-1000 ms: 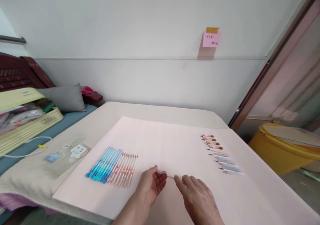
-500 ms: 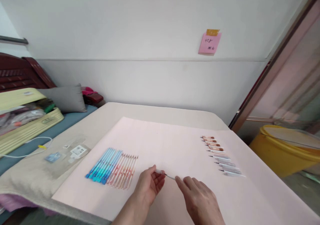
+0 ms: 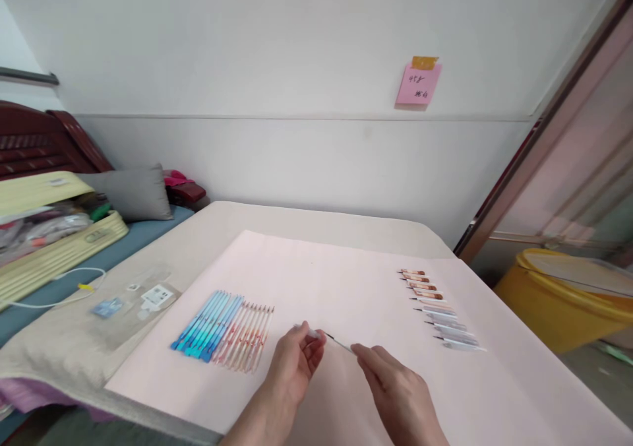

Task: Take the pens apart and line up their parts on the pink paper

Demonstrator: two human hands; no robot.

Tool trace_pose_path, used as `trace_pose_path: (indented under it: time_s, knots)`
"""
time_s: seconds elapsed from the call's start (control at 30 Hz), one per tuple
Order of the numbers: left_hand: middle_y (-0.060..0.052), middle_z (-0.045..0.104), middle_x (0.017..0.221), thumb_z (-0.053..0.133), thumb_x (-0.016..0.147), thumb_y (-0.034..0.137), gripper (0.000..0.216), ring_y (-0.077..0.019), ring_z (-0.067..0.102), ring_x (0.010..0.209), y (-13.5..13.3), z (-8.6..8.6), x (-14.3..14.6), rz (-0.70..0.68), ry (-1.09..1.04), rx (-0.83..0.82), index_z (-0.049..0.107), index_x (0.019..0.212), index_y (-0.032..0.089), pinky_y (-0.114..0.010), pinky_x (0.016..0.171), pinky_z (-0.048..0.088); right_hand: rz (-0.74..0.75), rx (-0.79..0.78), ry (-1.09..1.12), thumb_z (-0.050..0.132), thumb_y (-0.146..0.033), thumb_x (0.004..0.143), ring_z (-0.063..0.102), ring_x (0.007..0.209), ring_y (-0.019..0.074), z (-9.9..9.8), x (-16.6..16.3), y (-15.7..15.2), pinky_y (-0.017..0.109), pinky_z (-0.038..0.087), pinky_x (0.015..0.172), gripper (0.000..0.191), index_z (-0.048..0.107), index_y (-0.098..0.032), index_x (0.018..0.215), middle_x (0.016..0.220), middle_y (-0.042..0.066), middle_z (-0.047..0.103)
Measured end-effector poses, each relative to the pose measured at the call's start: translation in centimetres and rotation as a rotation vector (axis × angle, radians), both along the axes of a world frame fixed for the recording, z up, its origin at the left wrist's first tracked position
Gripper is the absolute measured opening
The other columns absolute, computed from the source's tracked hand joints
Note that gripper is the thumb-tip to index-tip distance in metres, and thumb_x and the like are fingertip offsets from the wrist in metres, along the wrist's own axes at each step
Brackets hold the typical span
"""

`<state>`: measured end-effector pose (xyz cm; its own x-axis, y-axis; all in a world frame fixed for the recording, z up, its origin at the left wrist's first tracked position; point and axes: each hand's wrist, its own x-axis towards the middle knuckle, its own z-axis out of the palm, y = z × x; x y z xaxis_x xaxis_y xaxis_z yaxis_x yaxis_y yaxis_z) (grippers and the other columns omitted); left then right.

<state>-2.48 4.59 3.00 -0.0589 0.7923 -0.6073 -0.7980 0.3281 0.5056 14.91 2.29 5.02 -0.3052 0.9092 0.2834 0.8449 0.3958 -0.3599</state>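
My left hand [image 3: 294, 360] is closed around a whitish pen barrel [image 3: 312, 333], its end poking out by the thumb. In my right hand [image 3: 395, 383], pinched at its rear end, is a thin pen refill [image 3: 341, 343]. The refill's dark tip points left, close by the left fingertips; whether it touches the barrel I cannot tell. Left of my hands lie a row of blue pens [image 3: 210, 327] and a row of clear pens with reddish patterns [image 3: 247, 340]. To the right are slim pen parts with dark tips, some brown-patterned [image 3: 418, 284], others whitish [image 3: 452, 330].
Pink paper [image 3: 316, 274] covers much of the cloth-topped table [image 3: 297, 218]. Clear plastic packaging [image 3: 155, 297] lies at the left. Beyond it stand an opened yellow box [image 3: 99, 235] and a grey cushion [image 3: 133, 192]. A yellow bin [image 3: 554, 301] is beyond the right edge.
My right hand has shifted slightly right, and more of the refill shows between the hands, its dark tip higher. My left hand stays almost in place with the barrel.
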Motion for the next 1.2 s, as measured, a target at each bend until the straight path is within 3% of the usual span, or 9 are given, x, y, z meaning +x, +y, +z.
trace_pose_path:
  time_s: [0.13, 0.27, 0.6, 0.7, 0.8, 0.87, 0.97, 1.03, 1.2]
  knots:
    - [-0.010, 0.065, 0.082, 0.068, 0.067, 0.027, 0.022, -0.0148, 0.063, 0.068, -1.1, 0.2, 1.5, -0.167, -0.025, 0.034, 0.053, 0.079, 0.015, -0.022, 0.057, 0.049, -0.023, -0.178, 0.269, 0.034, -0.026, 0.088, 0.061, 0.072, 0.0139, -0.4, -0.6, 0.6, 0.023, 0.044, 0.062, 0.028, 0.060, -0.028, 0.097, 0.083, 0.000, 0.063]
    - [-0.006, 0.064, 0.074, 0.070, 0.064, 0.023, 0.023, -0.0109, 0.061, 0.062, -1.8, 0.0, 2.9, -0.251, -0.078, 0.070, 0.055, 0.079, 0.015, -0.019, 0.056, 0.047, -0.033, -0.315, 0.440, 0.035, -0.030, 0.087, 0.055, 0.054, 0.0116, -1.0, -1.2, 0.8, 0.024, 0.044, 0.056, 0.029, 0.062, -0.024, 0.094, 0.078, 0.001, 0.061]
    - [-0.002, 0.061, 0.067, 0.066, 0.065, 0.014, 0.014, -0.0094, 0.059, 0.060, -1.9, -0.9, 3.3, -0.175, -0.081, 0.088, 0.055, 0.073, 0.014, -0.018, 0.056, 0.046, -0.015, -0.376, 0.484, 0.039, -0.028, 0.082, 0.051, 0.051, 0.0111, -1.1, -2.0, 0.6, 0.025, 0.041, 0.057, 0.028, 0.066, -0.024, 0.090, 0.073, 0.001, 0.057]
    - [-0.002, 0.061, 0.064, 0.066, 0.064, 0.012, 0.014, -0.0103, 0.059, 0.058, -1.4, -0.8, 2.8, -0.122, -0.043, 0.054, 0.054, 0.072, 0.014, -0.020, 0.055, 0.047, -0.062, -0.498, 0.596, 0.042, -0.030, 0.079, 0.047, 0.043, 0.0096, -1.3, -1.6, 0.8, 0.024, 0.039, 0.050, 0.026, 0.064, -0.021, 0.090, 0.068, 0.000, 0.058]
    - [-0.004, 0.061, 0.067, 0.065, 0.064, 0.011, 0.015, -0.0107, 0.059, 0.059, -0.7, -0.4, 1.9, -0.043, -0.018, 0.043, 0.053, 0.072, 0.014, -0.020, 0.055, 0.048, -0.129, -0.676, 0.720, 0.045, -0.032, 0.076, 0.038, 0.036, 0.0095, -0.7, -1.1, 1.1, 0.022, 0.030, 0.040, 0.027, 0.063, -0.017, 0.090, 0.043, -0.005, 0.047]
    - [-0.004, 0.062, 0.068, 0.065, 0.063, 0.011, 0.015, -0.0105, 0.058, 0.059, -0.4, -0.2, 1.3, -0.010, -0.004, 0.039, 0.053, 0.073, 0.013, -0.020, 0.055, 0.048, -0.164, -0.753, 0.850, 0.047, -0.031, 0.073, 0.035, 0.035, 0.0092, -0.1, -1.0, 1.3, 0.021, 0.023, 0.037, 0.030, 0.062, -0.014, 0.092, 0.039, -0.006, 0.043]
    - [-0.005, 0.061, 0.069, 0.065, 0.063, 0.013, 0.016, -0.0103, 0.058, 0.059, -0.4, -0.2, 1.1, -0.030, 0.012, 0.030, 0.053, 0.073, 0.013, -0.020, 0.055, 0.047, -0.209, -0.812, 1.044, 0.053, -0.030, 0.069, 0.036, 0.038, 0.0084, 0.5, -1.0, 1.4, 0.021, 0.022, 0.038, 0.034, 0.062, -0.012, 0.097, 0.043, -0.004, 0.048]
    - [-0.005, 0.062, 0.070, 0.065, 0.063, 0.014, 0.016, -0.0106, 0.058, 0.060, -0.8, -0.5, 1.7, -0.098, 0.013, 0.035, 0.053, 0.074, 0.014, -0.020, 0.055, 0.047, -0.234, -0.847, 1.139, 0.057, -0.028, 0.066, 0.041, 0.041, 0.0085, 0.5, -1.2, 1.5, 0.021, 0.029, 0.042, 0.035, 0.063, -0.012, 0.097, 0.047, -0.003, 0.052]
    - [-0.003, 0.059, 0.069, 0.064, 0.062, 0.014, 0.017, -0.0088, 0.056, 0.058, -2.2, -1.2, 3.8, -0.287, -0.012, 0.069, 0.056, 0.077, 0.015, -0.019, 0.055, 0.044, -0.216, -0.845, 1.332, 0.064, -0.022, 0.061, 0.056, 0.065, 0.0134, -0.6, -1.6, 1.6, 0.025, 0.042, 0.064, 0.027, 0.065, -0.014, 0.087, 0.071, 0.002, 0.062]
